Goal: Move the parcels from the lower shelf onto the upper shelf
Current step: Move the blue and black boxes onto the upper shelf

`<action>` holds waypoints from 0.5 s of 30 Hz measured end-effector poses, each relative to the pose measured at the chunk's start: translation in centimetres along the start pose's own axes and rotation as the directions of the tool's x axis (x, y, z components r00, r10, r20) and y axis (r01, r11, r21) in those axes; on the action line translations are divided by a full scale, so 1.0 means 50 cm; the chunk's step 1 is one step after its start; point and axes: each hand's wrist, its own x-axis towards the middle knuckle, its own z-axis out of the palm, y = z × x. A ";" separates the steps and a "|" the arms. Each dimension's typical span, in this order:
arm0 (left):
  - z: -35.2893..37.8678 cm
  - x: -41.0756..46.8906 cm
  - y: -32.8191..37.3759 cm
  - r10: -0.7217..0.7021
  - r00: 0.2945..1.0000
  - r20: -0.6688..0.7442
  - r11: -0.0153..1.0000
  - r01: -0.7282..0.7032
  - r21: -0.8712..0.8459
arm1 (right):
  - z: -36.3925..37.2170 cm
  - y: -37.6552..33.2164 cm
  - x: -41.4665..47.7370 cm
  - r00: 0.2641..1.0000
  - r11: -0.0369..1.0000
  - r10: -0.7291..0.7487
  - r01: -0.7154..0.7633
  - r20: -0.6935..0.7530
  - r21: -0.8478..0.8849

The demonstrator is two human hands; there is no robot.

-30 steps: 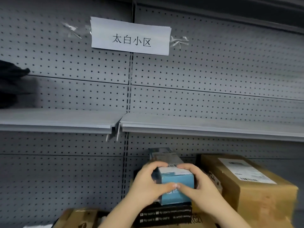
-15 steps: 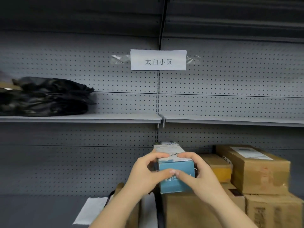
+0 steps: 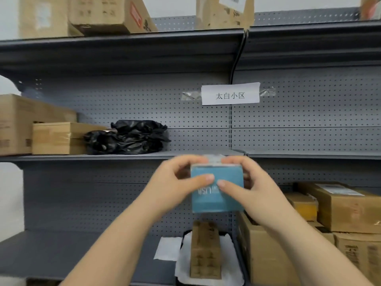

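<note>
- Grey pegboard point(image 3: 309, 112) backs a metal rack; a white paper sign point(image 3: 230, 93) with printed characters is taped to it right of centre.
- The blue box point(image 3: 216, 201) is in mid-air at the centre of the frame, its top level with the edge of the upper shelf point(image 3: 123, 156) and well above the lower shelf point(image 3: 61, 250).
- It is a small carton with a plain blue front, white lettering that reads upside down, and a pale top.
- The left hand point(image 3: 171, 188) and right hand point(image 3: 253, 190) grip it from either side, fingers curled over the top corners and thumbs pressed on the front, their tips nearly meeting.
- The lettering is half covered by the thumbs and too blurred to read; the box's sides and back are hidden.
- Black bags point(image 3: 132, 137) lie on the upper shelf at centre left.
- Cardboard boxes point(image 3: 346, 205) are stacked at lower right, cut off by the frame edge; their labels are illegible.
</note>
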 end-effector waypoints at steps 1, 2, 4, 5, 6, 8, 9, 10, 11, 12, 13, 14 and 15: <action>-0.018 0.012 0.020 0.000 1.000 -0.006 1.000 0.001 0.018 | 0.007 -0.020 0.016 1.000 1.000 -0.003 0.003 0.003 0.024; -0.034 0.025 0.038 0.000 1.000 -0.009 0.999 0.001 0.039 | 0.013 -0.037 0.034 1.000 0.999 -0.001 0.000 0.011 0.051; -0.062 0.060 0.063 0.000 0.999 -0.038 0.996 0.003 0.093 | 0.025 -0.059 0.080 1.000 0.997 0.004 -0.005 0.015 0.074; -0.074 0.081 0.069 0.000 0.998 -0.060 0.994 0.007 0.110 | 0.032 -0.065 0.105 1.000 0.997 0.010 -0.011 0.012 0.072; -0.085 0.101 0.069 -0.003 0.996 -0.085 0.993 0.013 0.117 | 0.038 -0.069 0.131 1.000 0.997 0.013 -0.013 0.009 0.070; -0.105 0.143 0.056 -0.010 0.988 -0.153 0.993 0.028 0.113 | 0.055 -0.064 0.183 1.000 0.997 0.013 -0.014 0.009 0.079; -0.115 0.162 0.043 -0.016 0.983 -0.185 0.994 0.036 0.108 | 0.065 -0.057 0.207 1.000 0.996 0.018 -0.019 0.010 0.083; -0.126 0.180 0.030 -0.017 0.978 -0.209 0.994 0.039 0.101 | 0.075 -0.050 0.231 1.000 0.996 0.022 -0.023 0.010 0.084; -0.136 0.198 0.014 -0.015 0.973 -0.229 0.994 0.038 0.098 | 0.086 -0.040 0.255 1.000 0.996 0.026 -0.027 0.013 0.079; -0.147 0.213 -0.001 -0.014 0.969 -0.248 0.995 0.039 0.095 | 0.098 -0.031 0.277 0.999 0.997 0.032 -0.033 0.018 0.069; -0.155 0.227 -0.017 -0.017 0.964 -0.265 0.995 0.043 0.095 | 0.108 -0.021 0.298 0.999 0.998 0.037 -0.038 0.025 0.056; -0.162 0.240 -0.033 -0.024 0.960 -0.278 0.995 0.051 0.091 | 0.118 -0.012 0.317 0.999 0.998 0.039 -0.041 0.034 0.044; -0.171 0.252 -0.050 -0.034 0.957 -0.289 0.995 0.061 0.083 | 0.128 -0.002 0.337 0.998 0.999 0.040 -0.042 0.046 0.035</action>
